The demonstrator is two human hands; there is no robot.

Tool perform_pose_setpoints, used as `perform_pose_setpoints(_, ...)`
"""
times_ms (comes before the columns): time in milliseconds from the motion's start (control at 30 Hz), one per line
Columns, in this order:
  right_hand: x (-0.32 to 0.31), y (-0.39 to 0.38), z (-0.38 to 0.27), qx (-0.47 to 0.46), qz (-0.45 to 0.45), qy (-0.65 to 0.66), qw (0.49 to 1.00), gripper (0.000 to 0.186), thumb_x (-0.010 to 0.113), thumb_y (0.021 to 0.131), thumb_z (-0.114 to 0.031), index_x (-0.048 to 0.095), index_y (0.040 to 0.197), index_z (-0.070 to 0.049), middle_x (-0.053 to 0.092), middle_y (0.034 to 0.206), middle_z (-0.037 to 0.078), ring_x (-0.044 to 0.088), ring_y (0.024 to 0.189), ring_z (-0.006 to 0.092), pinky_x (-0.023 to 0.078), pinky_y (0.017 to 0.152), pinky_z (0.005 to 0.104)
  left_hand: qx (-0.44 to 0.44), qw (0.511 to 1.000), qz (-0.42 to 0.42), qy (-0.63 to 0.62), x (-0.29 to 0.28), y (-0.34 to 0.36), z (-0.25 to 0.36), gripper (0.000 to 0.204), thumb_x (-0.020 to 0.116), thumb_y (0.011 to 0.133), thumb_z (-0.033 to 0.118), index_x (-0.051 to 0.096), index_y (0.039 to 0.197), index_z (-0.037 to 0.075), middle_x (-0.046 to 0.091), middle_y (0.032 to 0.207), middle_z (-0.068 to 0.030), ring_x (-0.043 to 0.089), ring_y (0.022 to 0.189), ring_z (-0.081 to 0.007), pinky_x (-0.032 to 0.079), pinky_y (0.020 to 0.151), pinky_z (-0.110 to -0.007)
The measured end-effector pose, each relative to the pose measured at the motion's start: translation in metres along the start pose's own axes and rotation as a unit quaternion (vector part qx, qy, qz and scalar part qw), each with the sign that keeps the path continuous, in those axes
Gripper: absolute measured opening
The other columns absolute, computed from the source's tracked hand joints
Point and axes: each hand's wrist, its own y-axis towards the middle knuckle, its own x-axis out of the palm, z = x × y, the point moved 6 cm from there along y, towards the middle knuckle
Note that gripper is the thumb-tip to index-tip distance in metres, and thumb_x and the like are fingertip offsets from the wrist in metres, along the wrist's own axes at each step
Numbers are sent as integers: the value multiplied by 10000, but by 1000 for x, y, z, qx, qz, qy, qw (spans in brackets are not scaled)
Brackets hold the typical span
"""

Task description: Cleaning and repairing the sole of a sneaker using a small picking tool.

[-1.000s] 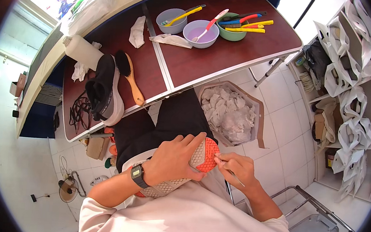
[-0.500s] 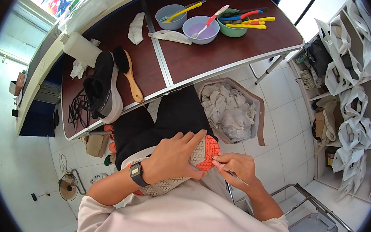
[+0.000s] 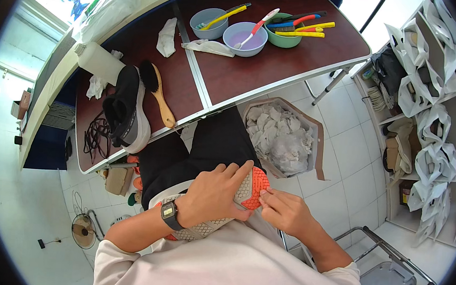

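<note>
Sole up across my lap lies a shoe with a beige textured sole and an orange tip. My left hand, with a digital watch on its wrist, is wrapped over the shoe and holds it steady. At the orange tip, the fingers of my right hand are pinched together against the sole's edge. The thin metal tool seen in that hand a moment ago is now hidden by the fingers. A black sneaker with a white sole stands on the table, beside a wooden-handled brush and loose black laces.
On the dark red table are a grey-blue bowl, a lilac bowl and a green bowl, all with brushes, plus a white jug. A carton of crumpled paper, a metal chair and shelves stand around me.
My right hand has turned, its back now facing up, so the metal tool no longer shows. My left hand and the shoe have stayed nearly in place.
</note>
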Motion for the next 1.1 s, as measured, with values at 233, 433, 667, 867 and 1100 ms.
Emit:
perform_pose_setpoints(233, 6, -7, 3, 24, 23, -26, 999, 222, 714, 690, -104, 503, 750, -72, 670, 927, 117, 704, 821, 248, 620, 734, 336, -13, 1000, -9, 8, 2, 1, 2, 1013, 831, 628, 510, 473, 1418, -12, 642, 982, -145, 658, 839, -288, 568, 640, -374)
perform_pose_setpoints(433, 3, -13, 16, 127, 54, 70, 988, 224, 744, 784, -3, 526, 745, -41, 700, 910, 114, 713, 732, 241, 593, 604, 314, -8, 1000, 1, 9, 1, -1, 5, 1003, 832, 627, 509, 480, 1405, -15, 632, 980, -139, 651, 819, -275, 568, 614, -359)
perform_pose_setpoints(667, 4, -22, 31, 229, 117, 225, 940, 252, 779, 807, 54, 551, 737, -28, 735, 856, 134, 728, 688, 217, 565, 595, 273, -7, 1000, 10, 4, 0, -2, 4, 991, 830, 624, 506, 479, 1397, -7, 630, 980, -137, 650, 818, -275, 565, 608, -355)
perform_pose_setpoints(867, 8, -26, 41, 297, 135, 303, 895, 264, 789, 812, 46, 553, 718, -28, 743, 831, 128, 754, 759, 189, 583, 648, 283, -34, 999, -26, -6, 0, -2, 2, 1010, 829, 643, 527, 468, 1432, 10, 647, 1040, -138, 661, 879, -293, 568, 671, -376)
perform_pose_setpoints(1100, 6, -20, 43, 295, 97, 314, 897, 267, 781, 809, 63, 548, 714, -26, 737, 809, 125, 747, 746, 189, 566, 650, 276, -35, 999, -32, -3, 2, -2, 3, 1021, 829, 644, 533, 461, 1438, 7, 647, 1042, -137, 660, 882, -291, 568, 671, -375)
